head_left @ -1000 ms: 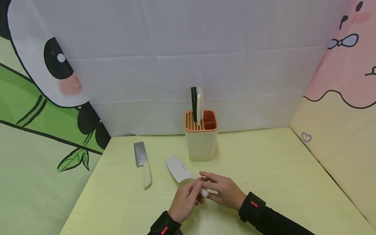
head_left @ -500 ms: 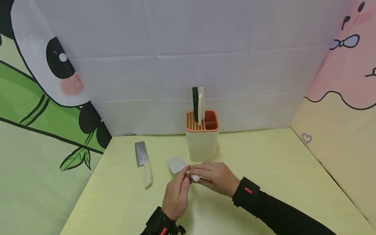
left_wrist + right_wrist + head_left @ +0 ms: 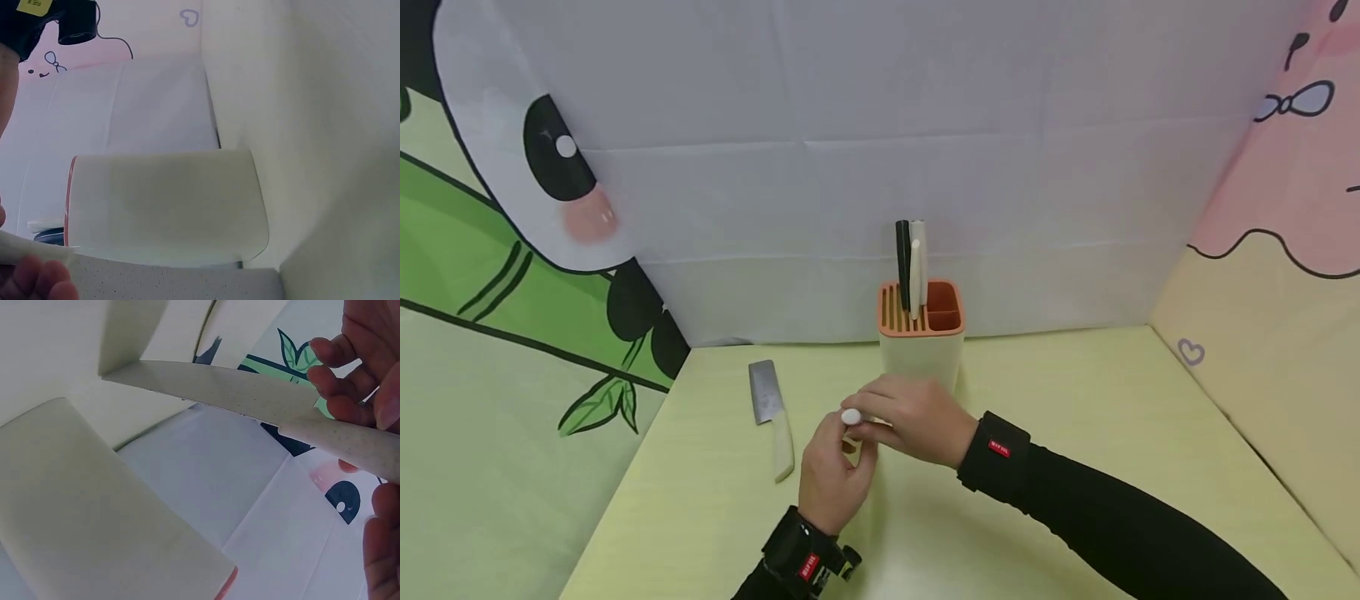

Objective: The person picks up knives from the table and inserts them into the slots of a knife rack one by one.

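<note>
Both hands are at the white handle of a cleaver (image 3: pixel 851 416), whose handle end points up toward the head camera. My right hand (image 3: pixel 917 421) pinches the handle from the right; my left hand (image 3: pixel 831 483) holds it from the left with bent fingers. The hands hide the blade in the head view. In the right wrist view the grey blade (image 3: pixel 212 390) has its far end at the table surface; the left wrist view shows the blade (image 3: pixel 175 282) along the bottom. Just behind the hands stands a cream knife block (image 3: pixel 921 354) with an orange top.
Another cleaver (image 3: pixel 772 419) with a cream handle lies flat on the table (image 3: pixel 1045 500), left of the hands. In the block's slots stand a black-handled knife (image 3: pixel 902 262) and two white-handled ones. A pale printed cloth (image 3: pixel 737 200) hangs behind the table.
Both hands have moved forward and left with the cleaver. It has tilted from lying low, blade in sight, to handle end up. The other cleaver and the block stay put.
</note>
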The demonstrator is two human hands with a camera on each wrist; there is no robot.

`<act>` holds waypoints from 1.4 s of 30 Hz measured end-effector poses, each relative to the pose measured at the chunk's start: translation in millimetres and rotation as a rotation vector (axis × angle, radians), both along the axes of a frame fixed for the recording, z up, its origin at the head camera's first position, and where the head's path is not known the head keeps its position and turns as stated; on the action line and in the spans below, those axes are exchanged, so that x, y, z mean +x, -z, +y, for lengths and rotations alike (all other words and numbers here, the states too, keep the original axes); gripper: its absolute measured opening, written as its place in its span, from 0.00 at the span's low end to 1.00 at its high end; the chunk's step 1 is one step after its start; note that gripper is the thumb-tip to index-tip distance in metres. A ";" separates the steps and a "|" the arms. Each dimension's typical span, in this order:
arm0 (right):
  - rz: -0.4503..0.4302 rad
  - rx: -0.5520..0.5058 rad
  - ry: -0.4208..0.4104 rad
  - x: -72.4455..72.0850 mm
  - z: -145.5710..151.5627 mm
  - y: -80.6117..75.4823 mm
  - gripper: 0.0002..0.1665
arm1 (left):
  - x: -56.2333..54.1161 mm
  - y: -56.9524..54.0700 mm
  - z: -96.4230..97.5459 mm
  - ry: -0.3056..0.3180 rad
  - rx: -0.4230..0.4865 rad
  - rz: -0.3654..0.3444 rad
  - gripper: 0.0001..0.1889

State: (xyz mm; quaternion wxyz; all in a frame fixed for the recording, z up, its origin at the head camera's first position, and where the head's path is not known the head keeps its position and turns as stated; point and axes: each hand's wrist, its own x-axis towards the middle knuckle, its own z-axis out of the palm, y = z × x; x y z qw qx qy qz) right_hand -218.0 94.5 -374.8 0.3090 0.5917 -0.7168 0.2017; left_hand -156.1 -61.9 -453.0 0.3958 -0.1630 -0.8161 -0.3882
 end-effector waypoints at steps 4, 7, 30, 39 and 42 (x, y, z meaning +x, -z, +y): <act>-0.033 0.004 0.058 -6.4 -10.3 -12.9 0.14 | -11.9 -6.7 -3.4 -0.040 0.004 0.021 0.12; -0.110 -0.011 0.083 -12.1 -17.6 -20.8 0.13 | -19.9 -11.2 -4.6 -0.064 0.020 0.021 0.14; -0.229 -0.244 0.396 -69.5 37.0 2.1 0.09 | -46.5 -20.3 -5.9 -0.070 0.045 -0.036 0.09; -0.025 -0.120 0.425 -96.1 61.4 31.0 0.17 | -49.8 -21.0 -11.8 -0.040 0.044 -0.056 0.08; 0.044 -0.096 0.412 -101.2 62.8 40.8 0.22 | -50.7 -21.0 -14.1 -0.030 0.070 -0.076 0.08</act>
